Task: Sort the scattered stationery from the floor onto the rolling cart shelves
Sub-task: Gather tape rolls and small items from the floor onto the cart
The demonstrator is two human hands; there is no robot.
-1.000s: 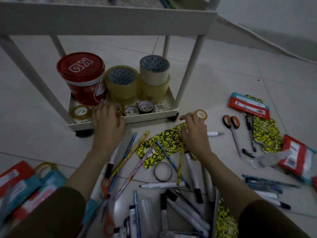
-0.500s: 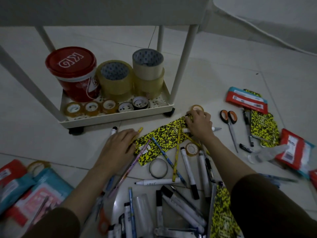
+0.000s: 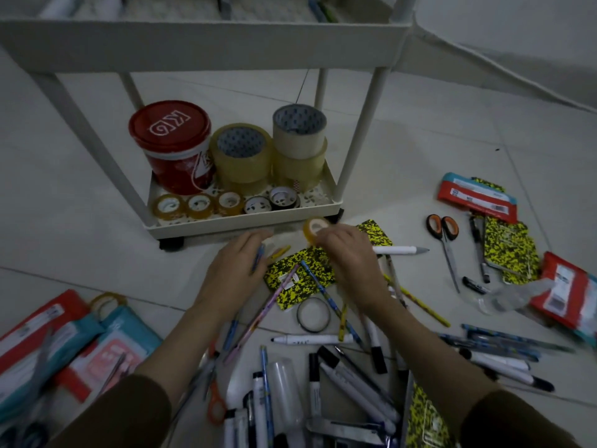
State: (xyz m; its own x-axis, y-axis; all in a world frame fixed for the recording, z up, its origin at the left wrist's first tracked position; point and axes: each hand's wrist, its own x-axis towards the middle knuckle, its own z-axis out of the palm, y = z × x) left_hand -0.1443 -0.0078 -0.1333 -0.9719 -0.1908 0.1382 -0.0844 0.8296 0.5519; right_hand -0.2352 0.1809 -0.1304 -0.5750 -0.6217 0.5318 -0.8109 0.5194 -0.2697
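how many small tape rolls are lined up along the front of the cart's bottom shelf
5, in a row along the front edge of the bottom shelf: three amber small tape rolls at the left, then two dark ones. Others may hide behind.

Dim, cool light. Floor (image 3: pixel 420 130) of large pale glossy tiles with thin grout lines. Pale wall (image 3: pixel 533 24) at upper right meets floor along diagonal edge. Thin dark cord (image 3: pixel 303 87) lies across tiles.
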